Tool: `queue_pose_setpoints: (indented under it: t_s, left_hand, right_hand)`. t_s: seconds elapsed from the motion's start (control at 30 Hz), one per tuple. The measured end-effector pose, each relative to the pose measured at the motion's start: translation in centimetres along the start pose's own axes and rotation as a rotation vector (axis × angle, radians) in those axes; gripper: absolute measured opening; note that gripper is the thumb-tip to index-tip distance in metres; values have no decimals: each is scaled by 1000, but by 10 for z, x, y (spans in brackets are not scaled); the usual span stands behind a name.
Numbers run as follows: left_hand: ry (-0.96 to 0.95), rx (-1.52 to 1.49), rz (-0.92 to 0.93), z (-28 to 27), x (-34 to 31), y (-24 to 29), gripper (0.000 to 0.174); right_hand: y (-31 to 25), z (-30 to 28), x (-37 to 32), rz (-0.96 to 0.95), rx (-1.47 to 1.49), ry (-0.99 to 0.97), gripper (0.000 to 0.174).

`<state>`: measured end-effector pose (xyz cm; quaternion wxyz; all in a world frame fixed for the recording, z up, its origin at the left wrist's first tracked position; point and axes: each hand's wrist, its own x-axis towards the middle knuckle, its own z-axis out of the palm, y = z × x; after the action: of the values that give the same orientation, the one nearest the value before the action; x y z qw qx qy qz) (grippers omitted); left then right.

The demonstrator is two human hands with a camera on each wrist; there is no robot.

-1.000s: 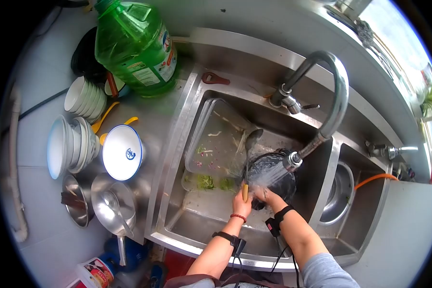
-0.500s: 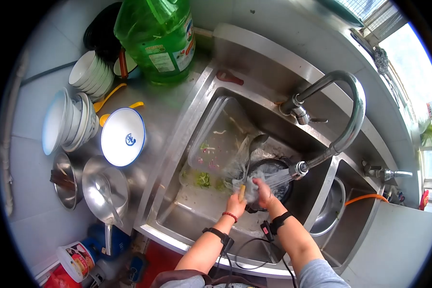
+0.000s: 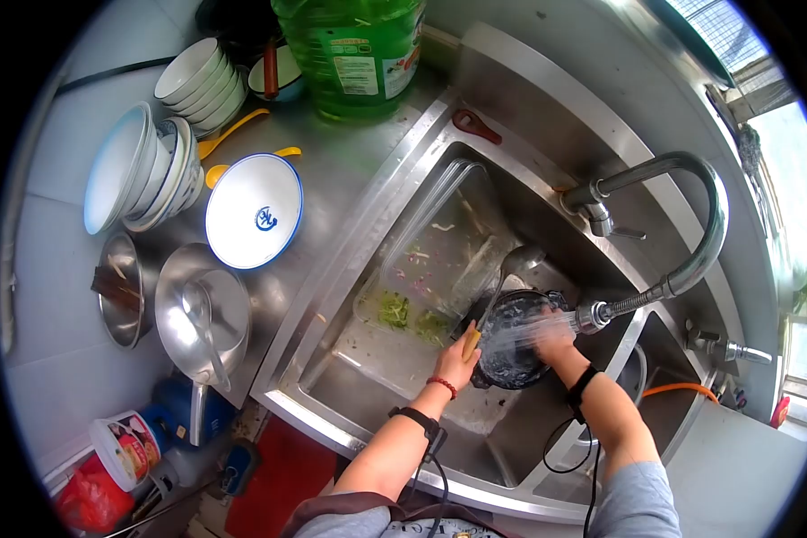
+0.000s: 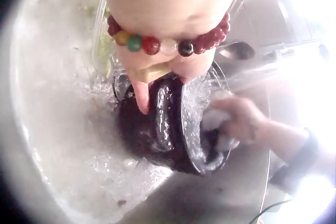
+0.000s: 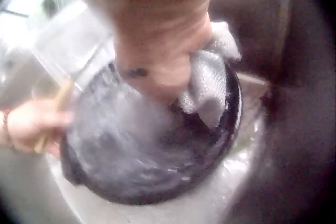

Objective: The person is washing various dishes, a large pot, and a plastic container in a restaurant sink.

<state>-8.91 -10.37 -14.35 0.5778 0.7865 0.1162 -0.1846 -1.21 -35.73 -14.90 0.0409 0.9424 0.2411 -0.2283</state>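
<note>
In the sink a round black pot [image 3: 508, 363] stands tilted under running water, with water inside it. My left hand [image 3: 457, 360] grips the wooden handle of a metal ladle [image 3: 522, 261], whose bowl points away from me. In the left wrist view, fingers of that hand reach down to the pot's loop handle [image 4: 164, 113]. My right hand [image 3: 556, 339] is inside the pot, holding a white mesh cloth [image 5: 207, 85] against its inner wall near the rim. Spray from the faucet head [image 3: 592, 317] falls over that hand and into the pot.
A clear plastic tray [image 3: 394, 269] with vegetable scraps lies left in the sink. A curved faucet [image 3: 717, 215] arches over from the back. On the left counter stand stacked bowls [image 3: 121, 170], a white bowl [image 3: 255, 211], a metal pan [image 3: 175, 309] and a green jug [image 3: 350, 54].
My right hand has moved away from my left hand, rightward into the pot. The left hand still holds the ladle at the pot's near left side. The head view has shifted and turned.
</note>
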Motion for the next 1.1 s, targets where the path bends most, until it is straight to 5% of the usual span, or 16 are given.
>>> queue_pose_setpoints:
  t_s: [0.17,0.27,0.37,0.43,0.57,0.63,0.7,0.77,0.83,1.0,1.1]
  left_hand:
    - [15,-64,-154,7,-2,-22,36]
    - [11,-240,-363,7,-5,-27,31]
    - [103,-394,-425,-4,-17,0,35]
    - [59,-271,-401,-7,-21,6,40]
    - [8,-49,-249,9,-22,-17,40]
    - [12,21,-179,9,-24,-21,40]
    - [32,-71,-189,-2,-30,-7,36]
    - [24,-74,-159,-2,-29,-16,38]
    - [-14,-65,-157,-7,-32,-19,39]
    - [-68,-179,-235,-42,-35,10,39]
    - [-42,-285,-225,-58,-47,25,38]
  right_hand:
    - [-58,-116,-7,-196,85,190,42]
    - [-77,-79,10,-460,92,249,39]
    - [-42,-28,46,-344,55,502,48]
    - [-20,-64,42,23,164,349,53]
    - [21,22,-6,319,666,519,56]
    - [0,24,-39,327,613,436,53]
    - [-53,-47,-83,268,182,199,48]
    - [-84,-22,-105,156,177,105,54]
    - [-107,-8,-105,40,72,322,31]
    - [-101,-7,-68,95,110,-159,16]
    - [-90,-22,-65,66,153,-182,20]
